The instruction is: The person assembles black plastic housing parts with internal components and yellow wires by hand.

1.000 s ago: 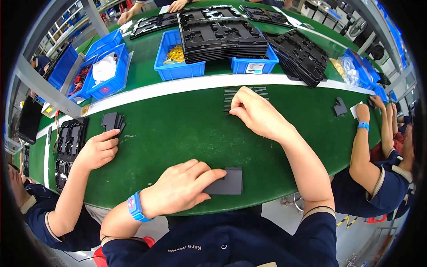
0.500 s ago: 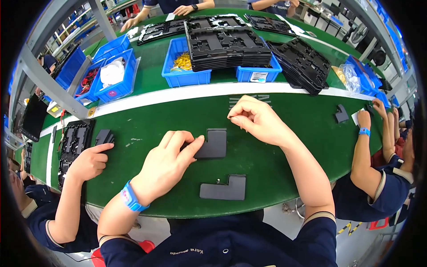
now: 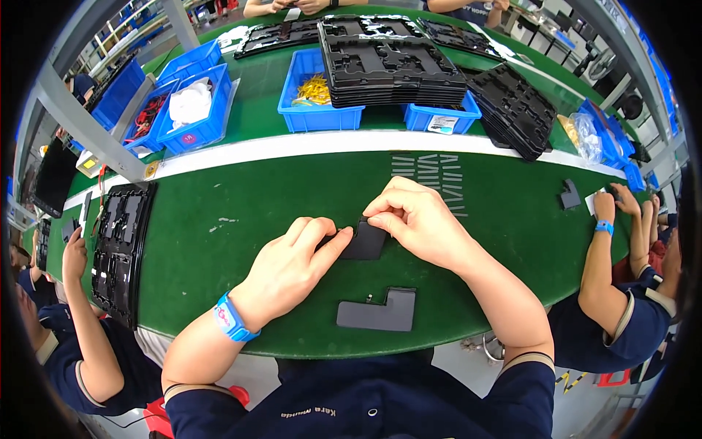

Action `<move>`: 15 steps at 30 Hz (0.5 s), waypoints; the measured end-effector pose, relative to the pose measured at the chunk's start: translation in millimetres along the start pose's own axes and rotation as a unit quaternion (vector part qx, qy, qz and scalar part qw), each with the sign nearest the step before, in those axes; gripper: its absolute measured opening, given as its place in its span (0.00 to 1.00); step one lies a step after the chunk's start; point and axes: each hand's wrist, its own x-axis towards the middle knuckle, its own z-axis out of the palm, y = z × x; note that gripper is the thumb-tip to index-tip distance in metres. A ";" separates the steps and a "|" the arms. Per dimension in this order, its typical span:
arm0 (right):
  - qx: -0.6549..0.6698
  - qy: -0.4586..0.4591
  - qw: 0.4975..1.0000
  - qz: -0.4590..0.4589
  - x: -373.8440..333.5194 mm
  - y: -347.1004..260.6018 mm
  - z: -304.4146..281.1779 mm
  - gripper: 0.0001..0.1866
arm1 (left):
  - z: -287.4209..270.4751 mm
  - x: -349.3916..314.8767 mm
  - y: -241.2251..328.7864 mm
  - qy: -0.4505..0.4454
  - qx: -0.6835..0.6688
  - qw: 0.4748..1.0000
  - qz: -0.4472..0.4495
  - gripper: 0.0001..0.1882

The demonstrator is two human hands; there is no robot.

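Note:
A flat, dark grey L-shaped block (image 3: 368, 245) lies on the green table in front of me, partly covered by my fingers. My left hand (image 3: 294, 252) grips its left side, thumb and forefinger closed at the inner corner. Fingertips of my right hand (image 3: 415, 222) are pinched together at the block's upper edge; whatever is between them is too small and hidden to make out. Closer to my body rests a second L-shaped block (image 3: 376, 309) of the same kind, with a tiny pale connector at its inner corner. Pale thin strips (image 3: 428, 175) lie in rows just beyond my right hand.
Beyond the white line stand blue bins (image 3: 322, 121) and stacked black trays (image 3: 391, 69). Another black tray (image 3: 121, 252) is at left, beside a co-worker's raised hand (image 3: 74, 256). At right, a co-worker's hands (image 3: 613, 205) work near another block (image 3: 570, 194).
My right hand has come down and left from above the table to the block's upper edge. The left co-worker's hand has moved away with a dark block. The view has shifted slightly.

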 end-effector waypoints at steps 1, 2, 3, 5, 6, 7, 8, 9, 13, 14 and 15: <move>-0.009 0.001 1.000 0.002 -0.7 -2.0 -0.3 0.04 | 0.0 0.0 0.2 0.003 0.002 1.000 0.003 0.26; -0.009 -0.001 1.000 0.001 -1.1 -3.8 -0.3 0.04 | -0.1 -0.1 0.7 0.004 0.002 1.000 0.001 0.26; -0.012 0.005 1.000 -0.001 -1.5 -5.8 -0.2 0.04 | -0.5 -0.2 1.4 0.006 0.005 1.000 0.000 0.26; -0.017 0.009 1.000 -0.004 -2.2 -9.9 0.5 0.04 | -1.1 -0.8 2.1 0.010 0.008 1.000 -0.002 0.26; -0.030 0.016 0.999 -0.010 -2.6 -11.9 1.2 0.04 | -1.4 -1.4 2.1 0.007 0.013 1.000 -0.003 0.26; -0.043 0.023 0.999 -0.015 -2.5 -13.2 2.3 0.04 | -1.5 -2.3 2.1 0.004 0.018 1.000 -0.003 0.26; -0.043 0.023 0.999 -0.015 -3.7 -13.1 1.8 0.04 | -0.4 -1.3 3.0 0.005 0.018 1.000 -0.003 0.26; -0.042 0.025 0.999 -0.017 -4.7 -12.7 1.6 0.04 | 1.4 -0.6 3.8 0.015 0.008 1.000 -0.009 0.25; -0.036 0.031 0.999 -0.013 -5.2 -10.3 3.4 0.05 | 3.2 -0.4 4.4 0.027 -0.007 0.999 -0.015 0.25; -0.037 0.029 0.999 -0.014 -4.7 -12.0 3.6 0.05 | 3.3 -1.1 4.2 0.028 -0.007 0.999 -0.017 0.25; -0.041 0.027 0.999 -0.006 -4.3 -14.7 3.3 0.04 | 3.5 -1.7 3.9 0.031 -0.005 0.999 -0.015 0.25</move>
